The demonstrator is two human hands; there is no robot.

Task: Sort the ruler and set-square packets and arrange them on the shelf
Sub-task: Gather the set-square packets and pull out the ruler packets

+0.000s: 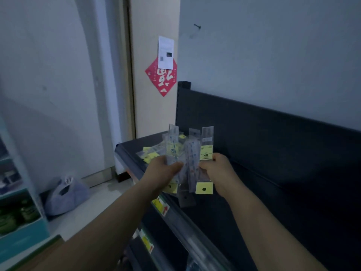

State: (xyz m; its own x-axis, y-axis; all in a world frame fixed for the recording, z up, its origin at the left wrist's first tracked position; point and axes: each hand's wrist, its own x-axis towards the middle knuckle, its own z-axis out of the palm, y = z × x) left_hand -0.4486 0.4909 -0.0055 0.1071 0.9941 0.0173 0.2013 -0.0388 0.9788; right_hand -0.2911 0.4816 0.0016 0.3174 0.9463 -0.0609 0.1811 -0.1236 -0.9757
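Observation:
A fanned bunch of clear ruler packets [190, 159] with yellow header cards stands upright between both hands, above the dark shelf [254, 192]. My left hand [163, 169] grips the left part of the bunch. My right hand [216, 167] grips the right part, next to a packet with a yellow label [206, 154]. A few more packets [149, 154] lie flat on the shelf's far left end, behind my left hand. Yellow header cards with punched holes [204, 188] hang below the hands.
The shelf has a dark back panel [273, 122] and a front price rail with yellow tags [161, 207]. A white plastic bag [65, 194] sits on the floor at left. A door with a red paper ornament [161, 77] stands behind the shelf's end.

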